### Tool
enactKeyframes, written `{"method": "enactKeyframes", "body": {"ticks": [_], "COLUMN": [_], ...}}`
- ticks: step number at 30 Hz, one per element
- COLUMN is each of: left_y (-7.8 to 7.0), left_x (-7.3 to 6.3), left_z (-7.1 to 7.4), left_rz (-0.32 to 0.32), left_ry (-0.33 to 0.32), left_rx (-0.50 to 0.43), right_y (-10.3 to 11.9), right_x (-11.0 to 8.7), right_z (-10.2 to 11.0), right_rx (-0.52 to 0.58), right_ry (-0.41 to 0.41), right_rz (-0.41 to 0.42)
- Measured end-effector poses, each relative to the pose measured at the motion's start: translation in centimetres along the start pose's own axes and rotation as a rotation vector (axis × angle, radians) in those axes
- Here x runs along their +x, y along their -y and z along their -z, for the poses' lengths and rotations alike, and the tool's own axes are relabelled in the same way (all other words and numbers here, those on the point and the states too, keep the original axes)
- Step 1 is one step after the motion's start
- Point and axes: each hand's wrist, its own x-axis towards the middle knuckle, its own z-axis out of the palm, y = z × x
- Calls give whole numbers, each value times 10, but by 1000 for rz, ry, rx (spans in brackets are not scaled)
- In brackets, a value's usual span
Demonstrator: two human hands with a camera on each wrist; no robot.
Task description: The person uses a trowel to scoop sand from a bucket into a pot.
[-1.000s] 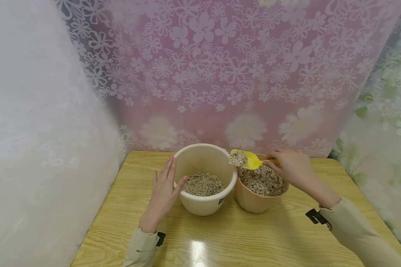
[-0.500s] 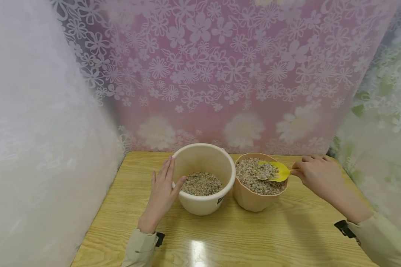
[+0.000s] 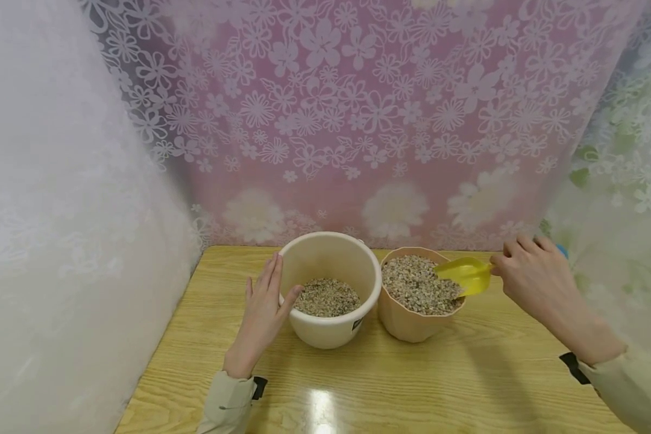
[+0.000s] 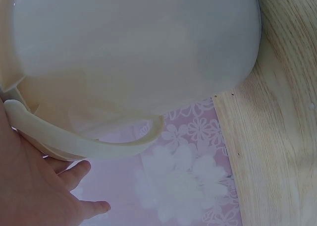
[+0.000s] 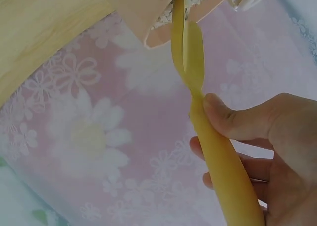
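Observation:
A white bucket point(image 3: 331, 335) stands mid-table with a layer of small gravel point(image 3: 328, 296) in its bottom. My left hand point(image 3: 257, 319) rests on its left rim, fingers straight, thumb over the edge. The left wrist view shows the bucket's handle point(image 4: 94, 145) hanging beside those fingers. Right of the bucket, a peach faceted pot point(image 3: 412, 328) holds gravel point(image 3: 418, 283) almost up to the rim. My right hand point(image 3: 542, 289) grips the handle of a yellow scoop point(image 3: 471, 276). The scoop is tilted over the pot's right side, its front edge at the gravel; its load is hidden.
The wooden table point(image 3: 380, 392) ends just behind both containers at a pink floral curtain point(image 3: 358, 120). Pale sheeting point(image 3: 76, 241) rises on the left, and a leafy curtain point(image 3: 629, 241) on the right. Something small and blue point(image 3: 562, 250) peeks out behind my right hand.
My right hand has carried the scoop rightward from between the two rims to the pot's right side. Gravel showed in the scoop earlier; now its blade is tilted. The left hand keeps its place.

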Motion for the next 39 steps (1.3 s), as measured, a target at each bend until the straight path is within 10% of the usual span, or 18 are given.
{"method": "enactKeyframes", "body": {"ticks": [14, 23, 39], "left_y": [0, 1, -1], "left_x": [0, 0, 0], "left_z": [0, -2, -1], "left_rz": [-7, -13, -2], "left_ry": [-4, -25, -11], "left_rx": [-1, 10, 14], "right_y": [3, 40, 95], "right_x": [16, 26, 70], "right_z": [-8, -10, -46], "right_rx": [-19, 131, 128], "right_ry": [-191, -91, -74], "right_rz": [-52, -172, -36]}}
